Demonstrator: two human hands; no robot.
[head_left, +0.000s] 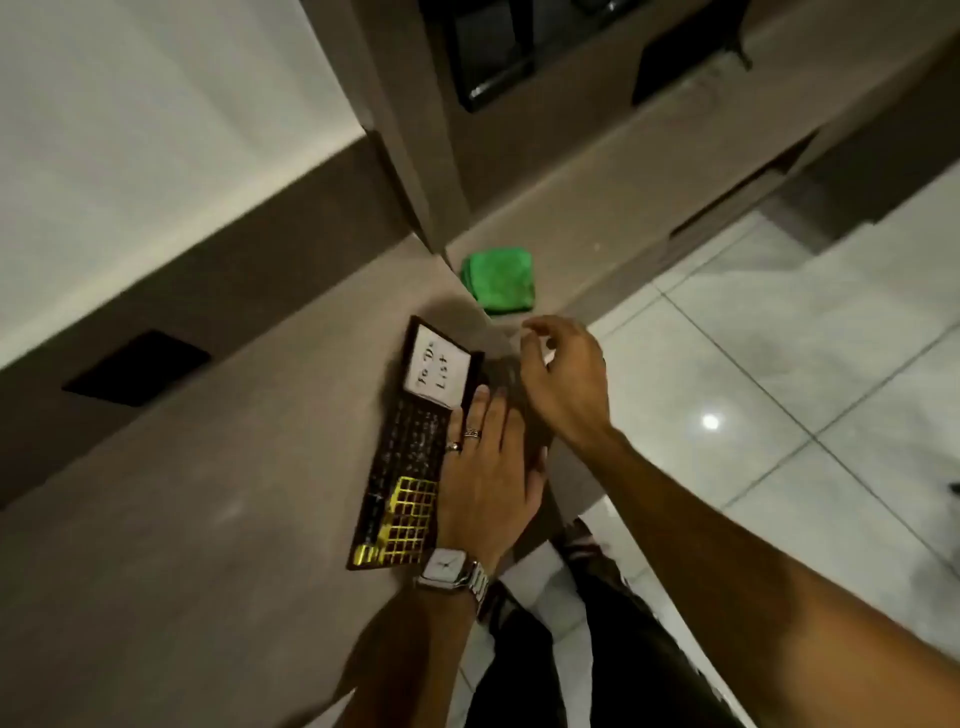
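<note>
A dark flat board (410, 457) lies on the beige counter (208, 493) near its edge, with a white "To Do List" card at its far end and a gold grid at its near end. My left hand (488, 478), wearing rings and a wristwatch, lies flat with straight fingers on the board's right side. My right hand (566, 384) hovers just beyond it above the counter edge, fingers loosely curled and holding nothing that I can see. What lies under the hands is blurred.
A folded green cloth (500, 280) sits on a lower ledge past the board. A brown cabinet column (415, 156) rises behind it. A dark rectangular opening (137, 369) is set in the wall strip at left. White tiled floor (779, 364) is at right.
</note>
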